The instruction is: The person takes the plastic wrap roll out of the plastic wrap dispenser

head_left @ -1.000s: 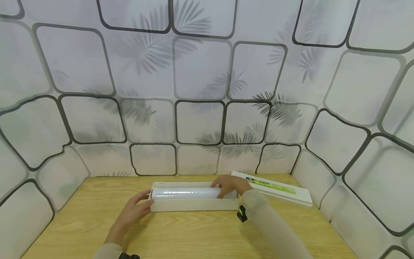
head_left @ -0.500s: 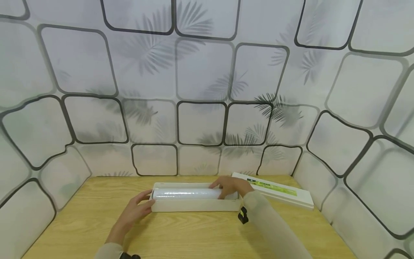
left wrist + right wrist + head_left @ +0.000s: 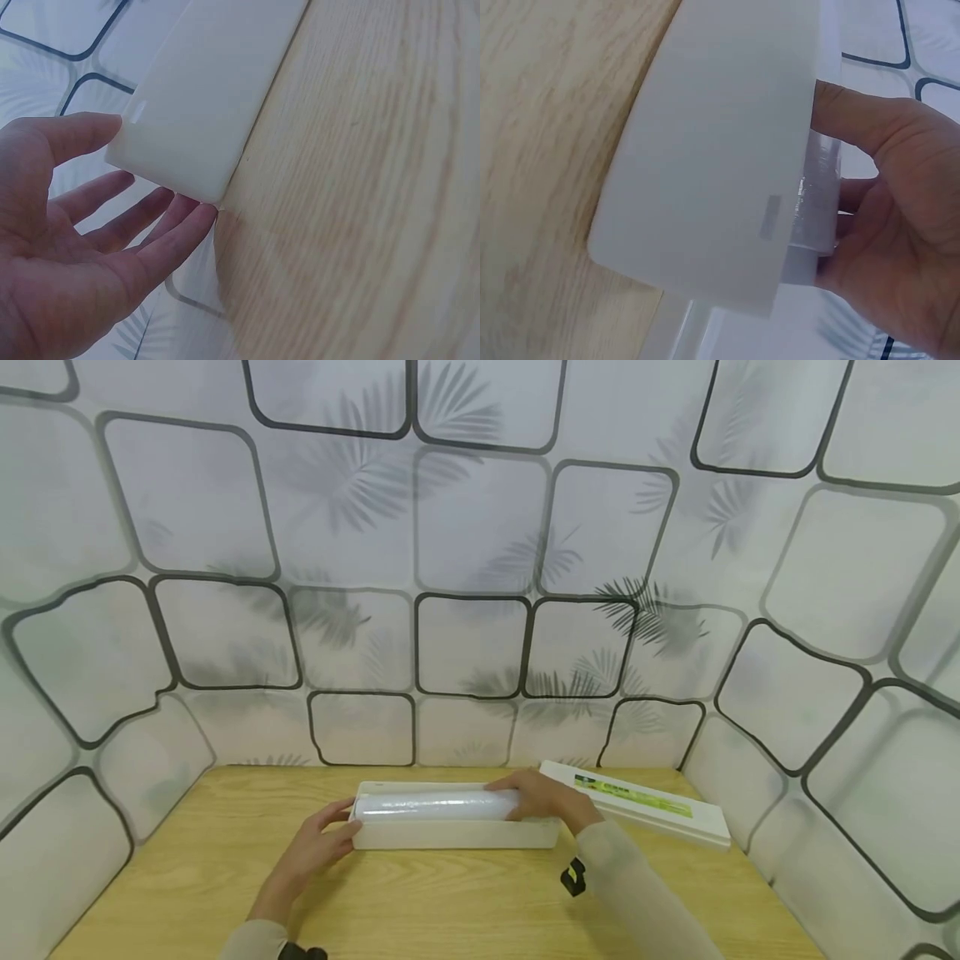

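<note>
A long white box (image 3: 453,836) lies without its lid on the table, with a shiny roll of plastic wrap (image 3: 431,805) in it. My right hand (image 3: 542,795) grips the roll at its right end. In the right wrist view, the roll's end (image 3: 815,202) shows above the box wall (image 3: 712,142), thumb and fingers of the right hand (image 3: 911,202) on either side of it. At the box's left end, my left hand (image 3: 317,842) holds the corner. In the left wrist view, thumb and fingertips of the left hand (image 3: 97,232) touch the box end (image 3: 191,112).
A white lid (image 3: 637,803) with a green label lies slanted behind my right forearm, at the table's back right. The wood-grain table (image 3: 420,902) meets patterned walls (image 3: 465,643) at the back and sides.
The right end of the roll has risen a little in the box, with my right hand gripping it. My right wrist has shifted slightly right. The left hand keeps its place on the box.
</note>
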The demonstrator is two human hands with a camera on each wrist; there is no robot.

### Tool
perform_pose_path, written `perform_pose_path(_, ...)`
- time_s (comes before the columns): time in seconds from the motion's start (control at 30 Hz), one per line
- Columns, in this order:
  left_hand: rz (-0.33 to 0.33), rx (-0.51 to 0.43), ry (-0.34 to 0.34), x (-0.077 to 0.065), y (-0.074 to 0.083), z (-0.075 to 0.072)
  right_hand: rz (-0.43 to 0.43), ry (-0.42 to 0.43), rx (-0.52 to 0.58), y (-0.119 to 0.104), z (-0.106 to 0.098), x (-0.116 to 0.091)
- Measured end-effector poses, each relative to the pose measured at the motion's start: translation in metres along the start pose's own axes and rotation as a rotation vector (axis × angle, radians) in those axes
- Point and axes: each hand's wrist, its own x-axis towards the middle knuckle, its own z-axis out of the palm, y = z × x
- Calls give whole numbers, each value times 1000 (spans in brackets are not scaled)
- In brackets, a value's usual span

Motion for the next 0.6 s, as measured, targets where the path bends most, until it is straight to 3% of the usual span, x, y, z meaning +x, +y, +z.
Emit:
perform_pose_path(0.17,5,5,1,0,-1,0,-47,28,-47,2,5,-4)
perform_pose_path(0.33,7,7,0,0,-1,-1,-134,86,-163,-1,4,-5)
perform_pose_path(0.6,16,13,-2,0,0,0,-154,152,-194,-5,-1,-10)
